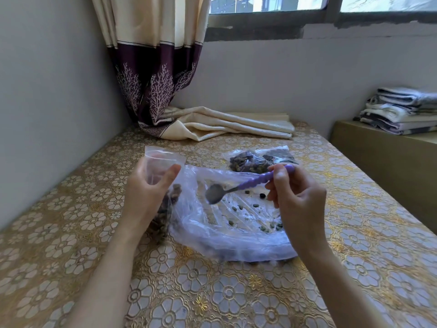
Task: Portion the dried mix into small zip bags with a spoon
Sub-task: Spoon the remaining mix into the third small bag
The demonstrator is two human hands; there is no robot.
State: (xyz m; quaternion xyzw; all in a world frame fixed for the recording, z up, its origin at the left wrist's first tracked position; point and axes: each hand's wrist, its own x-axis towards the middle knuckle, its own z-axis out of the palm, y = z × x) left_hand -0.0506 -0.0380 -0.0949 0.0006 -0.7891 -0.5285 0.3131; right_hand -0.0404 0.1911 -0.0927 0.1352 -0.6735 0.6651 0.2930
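While left hand (151,197) grips small zip bag (163,185) upright, mouth open for filling, right-hand fingers (281,178) pinch spoon (238,188), bowl seemingly empty.

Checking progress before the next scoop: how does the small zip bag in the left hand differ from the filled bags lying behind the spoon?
The small zip bag is upright, gripped by the left hand, mouth open; the filled bags lie flat on the table, untouched. The held bag is part-filled at the bottom; the others look full. All are clear plastic holding dark dried mix.

Floral table (236,297); plastic bags (236,242) (folded cloth (236,125) behind)
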